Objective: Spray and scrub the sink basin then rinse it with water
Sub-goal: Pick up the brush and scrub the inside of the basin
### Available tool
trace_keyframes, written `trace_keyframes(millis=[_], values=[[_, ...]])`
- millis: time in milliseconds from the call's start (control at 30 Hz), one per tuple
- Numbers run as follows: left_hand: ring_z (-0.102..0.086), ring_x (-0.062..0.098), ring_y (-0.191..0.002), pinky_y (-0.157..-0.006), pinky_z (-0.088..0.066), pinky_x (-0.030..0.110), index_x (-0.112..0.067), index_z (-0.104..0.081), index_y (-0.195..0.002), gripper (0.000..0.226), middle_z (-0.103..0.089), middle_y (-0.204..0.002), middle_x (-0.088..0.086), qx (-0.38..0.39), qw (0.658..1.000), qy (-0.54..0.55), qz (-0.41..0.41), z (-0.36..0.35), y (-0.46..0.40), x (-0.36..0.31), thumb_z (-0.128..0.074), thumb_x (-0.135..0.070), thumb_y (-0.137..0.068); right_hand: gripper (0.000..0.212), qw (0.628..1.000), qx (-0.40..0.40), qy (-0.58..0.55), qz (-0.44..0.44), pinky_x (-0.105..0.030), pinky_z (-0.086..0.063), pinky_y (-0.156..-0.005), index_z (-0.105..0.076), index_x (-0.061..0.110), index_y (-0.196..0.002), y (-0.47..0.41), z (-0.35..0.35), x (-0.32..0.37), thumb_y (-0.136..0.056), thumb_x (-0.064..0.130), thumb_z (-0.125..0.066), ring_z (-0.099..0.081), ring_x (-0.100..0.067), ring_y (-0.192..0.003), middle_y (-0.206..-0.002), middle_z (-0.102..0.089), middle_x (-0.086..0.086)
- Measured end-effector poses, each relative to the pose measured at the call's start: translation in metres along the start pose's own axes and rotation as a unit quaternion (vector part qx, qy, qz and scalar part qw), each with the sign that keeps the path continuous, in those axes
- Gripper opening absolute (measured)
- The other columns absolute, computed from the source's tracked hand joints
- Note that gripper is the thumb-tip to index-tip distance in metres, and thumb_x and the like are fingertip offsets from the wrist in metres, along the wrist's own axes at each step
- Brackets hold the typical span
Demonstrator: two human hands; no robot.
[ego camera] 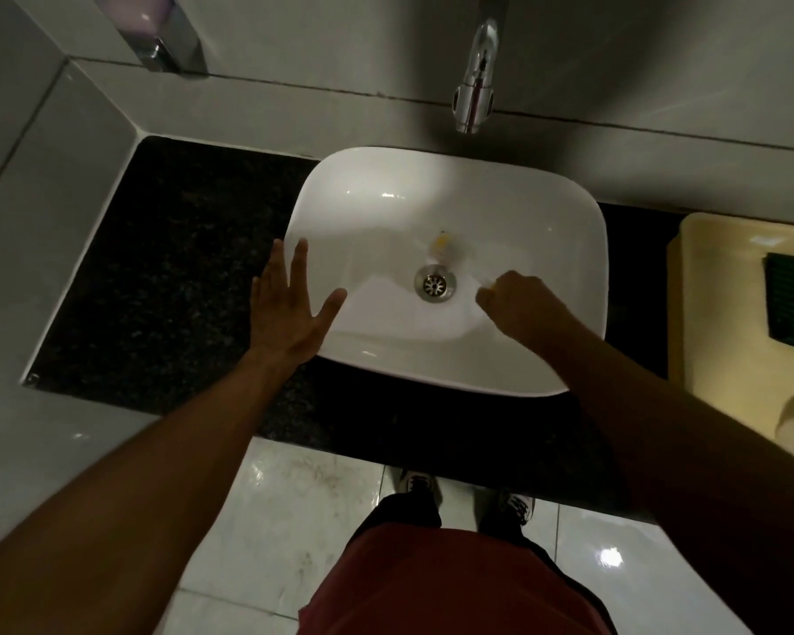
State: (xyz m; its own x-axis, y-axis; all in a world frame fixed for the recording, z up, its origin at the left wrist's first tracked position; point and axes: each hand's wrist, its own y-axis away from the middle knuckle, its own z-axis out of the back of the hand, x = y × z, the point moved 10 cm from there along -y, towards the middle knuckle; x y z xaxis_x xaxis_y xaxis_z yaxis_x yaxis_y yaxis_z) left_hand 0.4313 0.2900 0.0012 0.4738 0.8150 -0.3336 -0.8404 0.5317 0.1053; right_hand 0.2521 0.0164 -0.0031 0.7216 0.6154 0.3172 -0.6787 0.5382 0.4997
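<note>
Our left hand lies flat with fingers spread on the left rim of the white sink basin, which sits on the dark table. Our right hand is curled closed inside the basin, just right of the drain; whether it grips anything, we cannot tell. Behind the basin hangs the chrome tap.

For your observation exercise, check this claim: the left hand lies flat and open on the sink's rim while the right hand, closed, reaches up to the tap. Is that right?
Not quite. In the head view the right hand is closed, but it is down inside the sink beside the drain, not at the tap. The left hand does lie flat and open on the rim.
</note>
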Motion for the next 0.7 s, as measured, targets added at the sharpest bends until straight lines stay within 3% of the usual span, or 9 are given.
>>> trace_keyframes(millis=[167,233,300,333,400,467,567,700], values=[[-0.006,0.028,-0.153,-0.123,-0.008,0.053,-0.034,0.008,-0.157,0.089,0.007,-0.167,0.009,0.004,1.0,0.009,-0.002,0.001,-0.001,-0.001,-0.03,-0.075,-0.088,0.037,0.996,-0.026,-0.075,-0.03,-0.037,-0.046,-0.065,-0.053,0.008,-0.088,0.004,-0.009,0.002,-0.095,0.044,-0.048,-0.058,-0.035,-0.074,-0.084,-0.055,-0.015],[-0.006,0.029,-0.153,-0.123,-0.008,0.053,-0.034,0.008,-0.157,0.09,0.007,-0.167,0.01,0.005,1.0,0.0,-0.004,0.001,0.0,-0.001,-0.029,-0.076,-0.087,0.04,0.994,-0.004,-0.107,-0.014,-0.033,-0.049,-0.053,-0.052,0.007,-0.085,-0.012,-0.005,0.025,-0.093,0.047,-0.049,-0.062,-0.033,-0.064,-0.081,-0.06,-0.016],[-0.007,0.029,-0.153,-0.123,-0.009,0.053,-0.034,0.008,-0.157,0.091,0.007,-0.167,0.01,0.008,1.0,-0.005,-0.002,0.0,0.0,-0.002,-0.029,-0.077,-0.086,0.04,0.992,0.035,-0.12,0.033,-0.023,-0.042,-0.036,-0.054,0.008,-0.081,-0.019,-0.01,0.058,-0.091,0.046,-0.049,-0.059,-0.025,-0.048,-0.073,-0.06,-0.011],[-0.007,0.029,-0.153,-0.123,-0.009,0.053,-0.034,0.009,-0.157,0.092,0.008,-0.167,0.01,0.009,1.0,-0.006,-0.002,0.0,0.0,-0.002,-0.029,-0.078,-0.086,0.037,0.99,0.059,-0.109,0.062,-0.022,-0.042,-0.036,-0.058,0.009,-0.084,-0.02,-0.019,0.074,-0.09,0.045,-0.049,-0.059,-0.024,-0.049,-0.076,-0.061,-0.011],[-0.007,0.029,-0.153,-0.123,-0.01,0.053,-0.034,0.009,-0.157,0.093,0.009,-0.167,0.009,0.008,1.0,-0.011,-0.003,0.001,0.0,-0.003,-0.031,-0.078,-0.086,0.041,0.988,0.109,-0.04,0.101,-0.03,-0.05,-0.06,-0.062,0.008,-0.103,-0.014,-0.044,0.095,-0.092,0.045,-0.049,-0.064,-0.03,-0.078,-0.1,-0.064,-0.014],[-0.007,0.03,-0.153,-0.123,-0.011,0.055,-0.033,0.009,-0.157,0.093,0.009,-0.167,0.01,0.006,1.0,-0.012,-0.007,0.001,0.0,-0.003,-0.035,-0.076,-0.088,0.044,0.983,0.125,0.02,0.135,-0.035,-0.044,-0.075,-0.059,0.007,-0.113,-0.008,-0.052,0.091,-0.093,0.045,-0.05,-0.06,-0.033,-0.099,-0.11,-0.058,-0.015],[-0.008,0.03,-0.153,-0.122,-0.012,0.056,-0.032,0.008,-0.158,0.092,0.007,-0.167,0.011,-0.001,1.0,-0.005,-0.013,0.002,0.0,-0.003,-0.038,-0.073,-0.09,0.037,0.97,0.153,0.092,0.167,-0.031,-0.038,-0.069,-0.061,0.011,-0.095,-0.007,-0.031,0.044,-0.092,0.047,-0.052,-0.063,-0.034,-0.092,-0.1,-0.063,-0.019],[-0.01,0.032,-0.152,-0.122,-0.013,0.056,-0.031,0.007,-0.158,0.093,0.005,-0.167,0.012,-0.003,1.0,-0.005,-0.011,0.003,0.0,-0.003,-0.039,-0.073,-0.089,0.042,0.982,0.136,0.097,0.084,-0.033,-0.04,-0.074,-0.06,0.015,-0.096,-0.02,0.012,-0.035,-0.092,0.056,-0.05,-0.056,-0.028,-0.085,-0.107,-0.064,-0.017]])
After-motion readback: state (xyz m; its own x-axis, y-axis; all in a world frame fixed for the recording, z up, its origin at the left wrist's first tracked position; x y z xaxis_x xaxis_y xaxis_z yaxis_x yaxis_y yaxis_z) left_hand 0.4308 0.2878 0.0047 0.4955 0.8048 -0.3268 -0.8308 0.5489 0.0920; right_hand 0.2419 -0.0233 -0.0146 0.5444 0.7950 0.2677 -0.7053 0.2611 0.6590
